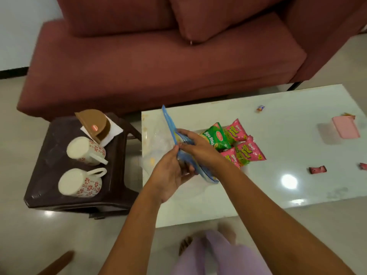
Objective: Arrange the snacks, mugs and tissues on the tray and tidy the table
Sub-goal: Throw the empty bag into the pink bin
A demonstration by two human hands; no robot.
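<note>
Both hands meet above the left end of the white bench, just at centre frame.

- Left hand: thumb and fingertips pinch the bag at its blue edge, palm turned toward 3 o'clock.
- Right hand: fingers curled over the same blue edge, gripping it just at 1 o'clock of the left hand. The two hands touch at the fingertips.
- Bag: clear plastic with a blue strip, held on edge, with the strip running from 11 o'clock down to 5 o'clock. The clear part hangs over the bench's left edge. What is inside is blurred.
- Snacks: green packet and the pink packets lie in a touching cluster on the bench at 3 o'clock of the hands, partly hidden by the right wrist.
- Dark bench at 9 o'clock carries two flowered mugs: far mug, near mug, close but apart. I cannot tell whether they stand rim up or base up.
- Tissues lie under a brown holder at the dark bench's far corner, at 12 o'clock of the mugs.
- Pink box sits at the bench's right end, at 3 o'clock. Small wrappers are scattered near it.
- Sofa runs across 12 o'clock.
</note>
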